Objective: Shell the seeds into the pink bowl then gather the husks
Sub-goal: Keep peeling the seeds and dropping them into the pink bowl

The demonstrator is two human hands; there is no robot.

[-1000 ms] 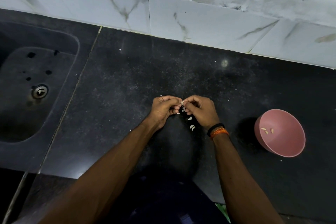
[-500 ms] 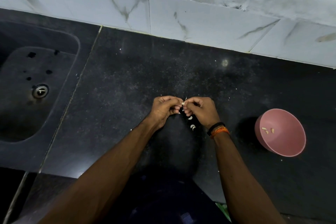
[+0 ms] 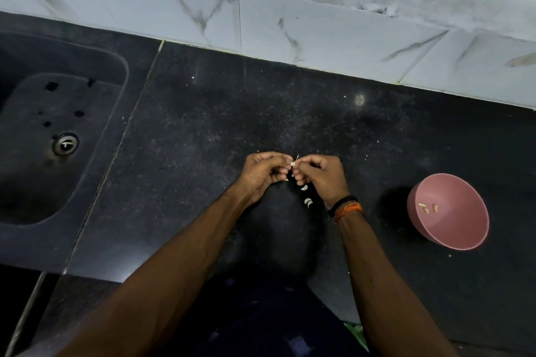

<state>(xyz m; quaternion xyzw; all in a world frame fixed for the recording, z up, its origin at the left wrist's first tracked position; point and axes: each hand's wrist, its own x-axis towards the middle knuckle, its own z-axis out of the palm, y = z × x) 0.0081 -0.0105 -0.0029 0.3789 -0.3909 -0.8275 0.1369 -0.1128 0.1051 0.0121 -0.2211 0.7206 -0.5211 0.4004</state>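
Black speckled countertop [image 3: 203,139] mid-frame, sink [image 3: 43,153] left, marble tiles [image 3: 319,32] top, pink bowl [image 3: 448,211] right, left hand [image 3: 262,174] and right hand [image 3: 322,175] both pinching seed [image 3: 293,164], husks [image 3: 307,201] below.

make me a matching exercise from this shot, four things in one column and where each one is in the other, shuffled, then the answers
Things
1. pink bowl
2. seed
3. husks
4. sink

Places
A. pinched between the left hand and right hand
B. sunk into the counter at far left
C. on the counter right of the hands, a few kernels inside
D. lying on the counter just below the hands

Pairs: 1-C, 2-A, 3-D, 4-B
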